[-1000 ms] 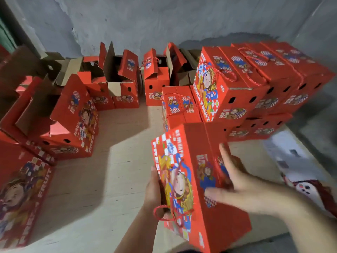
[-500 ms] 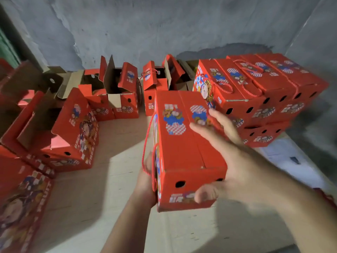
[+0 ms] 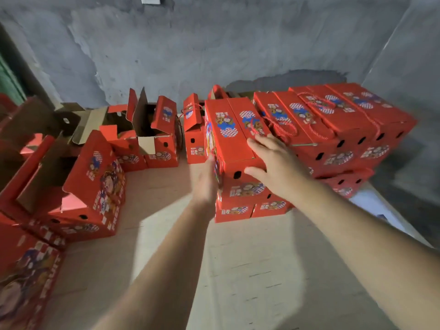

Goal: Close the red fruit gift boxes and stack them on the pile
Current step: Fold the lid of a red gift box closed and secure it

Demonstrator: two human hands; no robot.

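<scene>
A closed red fruit gift box (image 3: 232,139) sits on top of the left end of the pile of closed red boxes (image 3: 338,129), above two lower boxes. My left hand (image 3: 207,179) lies flat against its left printed face, fingers straight. My right hand (image 3: 273,163) rests on its top right corner, fingers spread over the lid and thumb on the front face with the round hole. Red rope handles lie across the tops of the pile's boxes.
Several open red boxes (image 3: 152,134) with raised flaps stand along the back wall and at the left (image 3: 78,186). A printed box (image 3: 26,287) lies at the lower left. Beige cardboard sheets (image 3: 250,270) cover the floor. A grey wall runs behind and to the right.
Both hands carried the closed box from in front of me forward and set it on the left end of the pile. My arms are now stretched out.
</scene>
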